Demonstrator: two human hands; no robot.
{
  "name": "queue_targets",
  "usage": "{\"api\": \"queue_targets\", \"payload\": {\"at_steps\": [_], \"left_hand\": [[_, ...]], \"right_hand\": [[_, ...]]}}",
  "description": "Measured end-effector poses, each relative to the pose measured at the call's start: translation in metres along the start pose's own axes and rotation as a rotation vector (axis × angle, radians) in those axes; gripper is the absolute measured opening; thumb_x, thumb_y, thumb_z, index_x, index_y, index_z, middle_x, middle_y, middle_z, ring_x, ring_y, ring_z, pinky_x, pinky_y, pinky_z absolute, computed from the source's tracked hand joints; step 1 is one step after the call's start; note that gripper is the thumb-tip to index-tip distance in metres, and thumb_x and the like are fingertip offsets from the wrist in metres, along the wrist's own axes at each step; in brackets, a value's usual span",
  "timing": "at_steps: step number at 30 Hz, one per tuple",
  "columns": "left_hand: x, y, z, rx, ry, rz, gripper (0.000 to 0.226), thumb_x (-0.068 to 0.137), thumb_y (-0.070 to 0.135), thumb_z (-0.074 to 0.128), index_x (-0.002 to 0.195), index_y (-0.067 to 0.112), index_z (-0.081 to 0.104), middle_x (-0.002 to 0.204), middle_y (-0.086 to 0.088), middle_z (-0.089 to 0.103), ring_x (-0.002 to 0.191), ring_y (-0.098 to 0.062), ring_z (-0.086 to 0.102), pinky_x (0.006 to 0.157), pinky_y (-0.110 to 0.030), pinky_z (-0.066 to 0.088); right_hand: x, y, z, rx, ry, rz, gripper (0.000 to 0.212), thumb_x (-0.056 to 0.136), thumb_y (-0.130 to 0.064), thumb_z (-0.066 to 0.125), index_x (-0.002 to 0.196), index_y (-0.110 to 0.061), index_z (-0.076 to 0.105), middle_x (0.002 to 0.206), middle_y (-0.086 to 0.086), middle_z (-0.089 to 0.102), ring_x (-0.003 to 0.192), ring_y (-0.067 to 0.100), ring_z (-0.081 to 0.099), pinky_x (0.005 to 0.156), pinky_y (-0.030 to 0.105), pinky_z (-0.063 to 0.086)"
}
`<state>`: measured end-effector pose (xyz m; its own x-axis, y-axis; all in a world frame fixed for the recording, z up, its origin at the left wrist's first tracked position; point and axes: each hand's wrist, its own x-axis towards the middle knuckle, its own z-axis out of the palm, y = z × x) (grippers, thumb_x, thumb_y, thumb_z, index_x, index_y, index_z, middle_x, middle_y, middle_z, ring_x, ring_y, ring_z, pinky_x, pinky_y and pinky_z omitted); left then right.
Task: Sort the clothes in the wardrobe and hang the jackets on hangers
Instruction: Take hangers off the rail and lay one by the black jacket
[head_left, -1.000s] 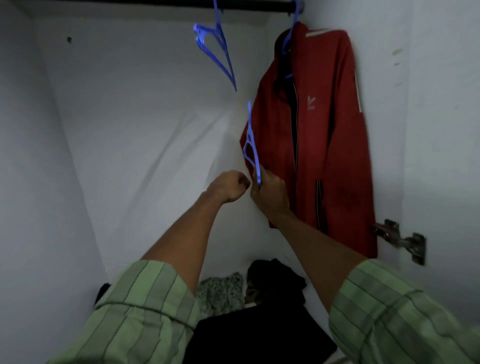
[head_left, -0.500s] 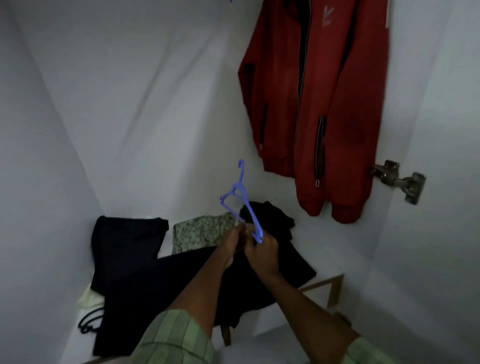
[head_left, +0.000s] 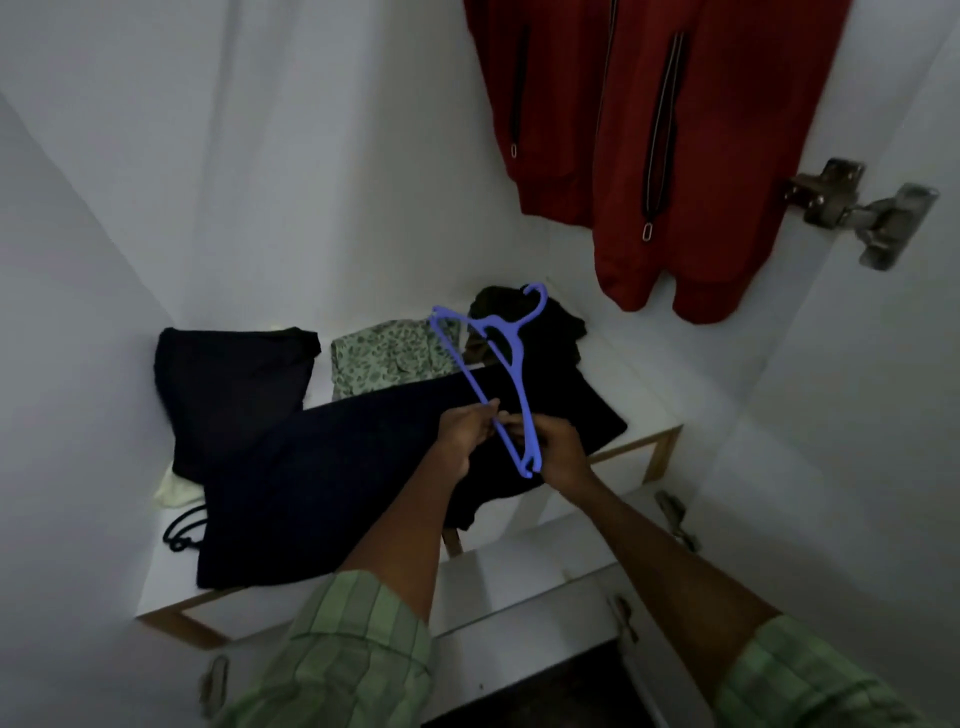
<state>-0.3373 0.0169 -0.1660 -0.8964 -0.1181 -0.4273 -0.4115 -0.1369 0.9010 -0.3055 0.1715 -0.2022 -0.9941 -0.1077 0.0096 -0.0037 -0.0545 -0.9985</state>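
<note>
A blue plastic hanger (head_left: 511, 358) is held over the wardrobe shelf, hook pointing away from me. My left hand (head_left: 462, 434) pinches its lower bar and my right hand (head_left: 558, 449) grips its near end. Under the hands a large dark navy garment (head_left: 311, 467) lies spread on the white shelf (head_left: 639, 395). A red jacket (head_left: 675, 130) hangs at the top right; its hanger is out of view.
On the shelf lie a folded dark garment (head_left: 228, 384) at the left, a green patterned cloth (head_left: 384, 356), a dark olive garment (head_left: 566, 327) at the back and a black cord (head_left: 182, 530). A metal door hinge (head_left: 857, 208) juts out at right. Drawers with handles sit below.
Both hands brought the blue hanger down from near the rail to just above the shelf. The hanger turned from upright and edge-on to tilted flat. My view dropped from the rail to the shelf.
</note>
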Motion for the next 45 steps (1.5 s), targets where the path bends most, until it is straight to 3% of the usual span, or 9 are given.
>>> {"api": "queue_targets", "payload": {"at_steps": [3, 6, 10, 13, 19, 30, 39, 42, 45], "left_hand": [[-0.007, -0.009, 0.004, 0.104, -0.007, 0.142, 0.016, 0.092, 0.013, 0.074, 0.077, 0.011, 0.078, 0.081, -0.01, 0.077, 0.086, -0.026, 0.073, 0.083, -0.033, 0.058], [-0.011, -0.032, 0.012, 0.535, -0.073, 0.395, 0.034, 0.096, 0.03, 0.064, 0.069, 0.016, 0.079, 0.072, 0.001, 0.076, 0.078, -0.015, 0.072, 0.082, -0.037, 0.056], [-0.013, -0.05, 0.032, 0.99, 0.025, 0.618, 0.068, 0.094, 0.064, 0.042, 0.058, 0.011, 0.064, 0.053, -0.002, 0.061, 0.053, -0.019, 0.059, 0.057, -0.044, 0.052], [-0.028, -0.038, 0.053, 1.196, 0.111, 0.615, 0.061, 0.09, 0.065, 0.051, 0.054, 0.015, 0.052, 0.056, -0.001, 0.055, 0.062, -0.029, 0.061, 0.06, -0.04, 0.055], [-0.021, -0.017, 0.098, 1.125, 0.022, 0.826, 0.01, 0.086, 0.023, 0.071, 0.091, 0.015, 0.073, 0.104, -0.007, 0.061, 0.101, -0.026, 0.057, 0.082, -0.039, 0.055], [0.004, -0.017, 0.153, 1.183, -0.017, 0.492, 0.058, 0.077, 0.041, 0.074, 0.124, 0.014, 0.054, 0.122, -0.011, 0.046, 0.097, -0.029, 0.062, 0.074, -0.038, 0.057], [0.003, -0.012, 0.132, 1.095, -0.019, 0.491, 0.027, 0.08, 0.041, 0.079, 0.085, 0.015, 0.069, 0.093, -0.005, 0.061, 0.075, -0.02, 0.064, 0.063, -0.035, 0.055], [0.001, -0.003, 0.111, 0.903, -0.008, 0.508, 0.041, 0.079, 0.033, 0.078, 0.052, 0.013, 0.056, 0.051, -0.001, 0.058, 0.044, -0.008, 0.053, 0.053, -0.036, 0.054], [-0.016, -0.005, 0.083, 0.569, 0.055, 0.503, 0.035, 0.083, 0.026, 0.078, 0.054, 0.013, 0.063, 0.052, 0.0, 0.062, 0.049, -0.009, 0.059, 0.054, -0.027, 0.05]], "right_hand": [[0.01, -0.019, -0.012, 0.338, 0.204, 0.24, 0.018, 0.097, -0.011, 0.058, 0.099, -0.002, 0.073, 0.103, 0.024, 0.073, 0.097, 0.035, 0.071, 0.103, 0.05, 0.052], [0.017, -0.034, -0.038, 0.445, 0.191, 0.281, 0.035, 0.107, -0.032, 0.045, 0.119, -0.005, 0.065, 0.105, 0.022, 0.073, 0.097, 0.032, 0.071, 0.094, 0.045, 0.057], [0.029, -0.036, -0.07, 0.016, 0.312, 0.259, 0.025, 0.106, -0.027, 0.05, 0.108, -0.005, 0.062, 0.074, 0.011, 0.067, 0.066, 0.023, 0.066, 0.064, 0.036, 0.06], [0.036, -0.037, -0.094, -0.243, 0.404, 0.227, 0.026, 0.102, -0.027, 0.051, 0.103, -0.005, 0.065, 0.07, 0.011, 0.066, 0.056, 0.021, 0.064, 0.056, 0.034, 0.056], [0.048, -0.032, -0.109, -0.5, 0.41, 0.217, 0.027, 0.099, -0.03, 0.055, 0.075, -0.018, 0.057, 0.069, 0.0, 0.058, 0.062, 0.017, 0.054, 0.06, 0.032, 0.039], [0.055, -0.027, -0.107, -0.598, 0.431, 0.174, 0.02, 0.101, -0.02, 0.055, 0.086, -0.007, 0.06, 0.076, 0.001, 0.057, 0.068, 0.015, 0.053, 0.063, 0.029, 0.039], [0.042, -0.026, -0.102, -0.356, 0.383, 0.274, 0.026, 0.101, -0.026, 0.052, 0.081, -0.012, 0.062, 0.077, 0.006, 0.063, 0.072, 0.02, 0.06, 0.062, 0.03, 0.044], [0.039, -0.037, -0.098, -0.268, 0.376, 0.296, 0.03, 0.101, -0.028, 0.053, 0.08, -0.01, 0.063, 0.074, 0.01, 0.06, 0.069, 0.023, 0.057, 0.063, 0.035, 0.043], [0.031, -0.034, -0.084, -0.103, 0.371, 0.305, 0.029, 0.101, -0.028, 0.054, 0.087, -0.006, 0.066, 0.08, 0.024, 0.061, 0.071, 0.027, 0.058, 0.064, 0.037, 0.044]]}}
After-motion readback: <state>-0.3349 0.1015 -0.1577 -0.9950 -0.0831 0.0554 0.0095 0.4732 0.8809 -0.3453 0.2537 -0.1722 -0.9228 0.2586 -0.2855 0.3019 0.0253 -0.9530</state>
